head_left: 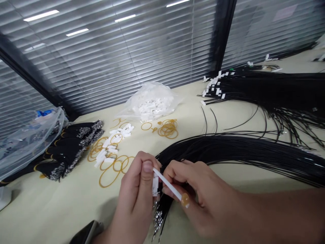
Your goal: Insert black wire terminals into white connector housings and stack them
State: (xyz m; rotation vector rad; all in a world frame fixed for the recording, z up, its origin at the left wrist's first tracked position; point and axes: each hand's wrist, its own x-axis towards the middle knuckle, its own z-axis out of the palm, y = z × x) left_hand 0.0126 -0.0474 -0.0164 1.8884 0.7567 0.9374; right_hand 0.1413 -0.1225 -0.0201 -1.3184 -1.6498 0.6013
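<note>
My left hand [138,196] is closed around the end of a bundle of black wires [243,152], its thumb pressed down on top. A small white plastic piece [155,185] shows beside its fingers. Below it, silvery metal terminals [157,217] stick out at the wire ends. My right hand [198,193] is closed close to the left one, with a thin white stick [169,184] lying across its fingers. An amber blob [185,199] sits around the stick's near end, while the other end meets my left thumb. My right fingertips are partly hidden among the wires.
Yellow rubber bands [168,128] and loose white connectors [109,149] lie beyond my hands. A clear bag of white pieces [152,101] stands by the window blinds. Banded black wire bundles [68,145] lie left, near a plastic bag [30,142]. More wires with white ends [266,88] fill the right.
</note>
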